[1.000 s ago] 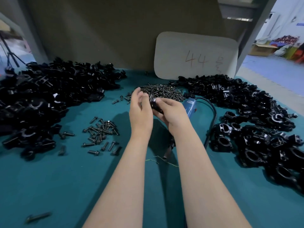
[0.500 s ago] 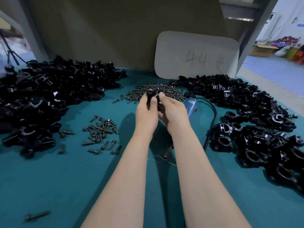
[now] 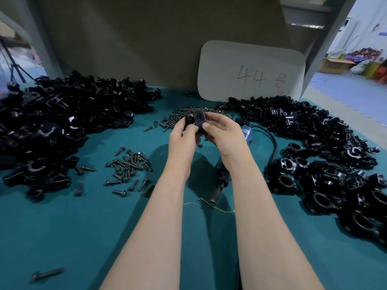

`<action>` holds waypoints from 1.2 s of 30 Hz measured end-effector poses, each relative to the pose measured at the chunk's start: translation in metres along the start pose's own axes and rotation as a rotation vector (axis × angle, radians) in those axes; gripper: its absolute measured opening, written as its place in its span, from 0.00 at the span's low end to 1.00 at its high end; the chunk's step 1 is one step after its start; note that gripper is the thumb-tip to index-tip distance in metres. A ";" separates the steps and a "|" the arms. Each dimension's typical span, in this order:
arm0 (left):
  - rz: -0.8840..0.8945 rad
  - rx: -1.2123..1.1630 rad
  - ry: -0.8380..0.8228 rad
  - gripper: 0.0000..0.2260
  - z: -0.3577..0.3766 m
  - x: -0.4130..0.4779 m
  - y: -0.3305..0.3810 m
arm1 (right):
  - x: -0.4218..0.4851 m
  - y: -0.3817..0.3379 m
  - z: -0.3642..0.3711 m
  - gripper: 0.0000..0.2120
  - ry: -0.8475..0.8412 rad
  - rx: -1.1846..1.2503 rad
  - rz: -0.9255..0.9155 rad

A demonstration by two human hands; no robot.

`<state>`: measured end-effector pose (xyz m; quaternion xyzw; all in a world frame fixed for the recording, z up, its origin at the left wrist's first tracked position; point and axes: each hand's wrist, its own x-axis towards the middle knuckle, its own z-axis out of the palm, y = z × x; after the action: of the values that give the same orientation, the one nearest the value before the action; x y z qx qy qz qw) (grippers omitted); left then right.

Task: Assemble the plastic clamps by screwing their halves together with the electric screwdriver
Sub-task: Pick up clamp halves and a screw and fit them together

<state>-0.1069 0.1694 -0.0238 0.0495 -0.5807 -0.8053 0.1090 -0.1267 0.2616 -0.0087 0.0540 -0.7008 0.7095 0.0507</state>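
Both hands were close together over the middle of the table, gripping one black clamp between them. The left hand had its fingers curled on the clamp's left side. The right hand pinched the right side, thumb on the near face. The clamp was up off the table, just in front of the screw heap at the back. Couldn't tell if its halves were fully seated, the fingers covered too much.

The screwdriver lay flat on the table under the right wrist, nobody holding it. Its blue end pointed away, its tip pointed back toward the person, and its cable curled off to the right.

There was a big pile of loose halves on the left and a pile of clamps on the right. A scatter of bolts sat left of the arms, and one stray bolt lay near the front edge. A card marked 44 leaned against the back wall.
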 end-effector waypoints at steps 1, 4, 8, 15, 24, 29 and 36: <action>0.031 0.057 -0.019 0.13 -0.001 -0.001 0.000 | 0.000 0.001 -0.001 0.12 0.005 0.025 -0.004; 0.114 0.179 -0.064 0.12 0.000 -0.002 -0.002 | 0.003 0.004 -0.005 0.12 0.032 0.058 -0.004; 0.166 0.291 -0.056 0.14 0.004 -0.002 -0.003 | 0.004 0.006 -0.007 0.11 0.041 0.082 0.009; 0.206 0.382 -0.011 0.19 0.004 -0.004 -0.004 | 0.002 0.006 -0.006 0.12 0.043 0.170 0.049; 0.244 0.509 0.060 0.15 0.003 -0.004 -0.008 | 0.000 0.003 -0.002 0.10 0.019 0.118 0.063; 0.245 0.536 0.062 0.16 0.003 -0.006 -0.010 | -0.003 -0.003 0.000 0.07 -0.041 -0.133 -0.036; 0.249 0.555 0.072 0.15 0.003 -0.006 -0.010 | -0.006 -0.005 0.000 0.08 -0.054 -0.240 -0.091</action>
<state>-0.1034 0.1766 -0.0330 0.0342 -0.7760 -0.5939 0.2096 -0.1199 0.2621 -0.0048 0.0985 -0.7786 0.6158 0.0698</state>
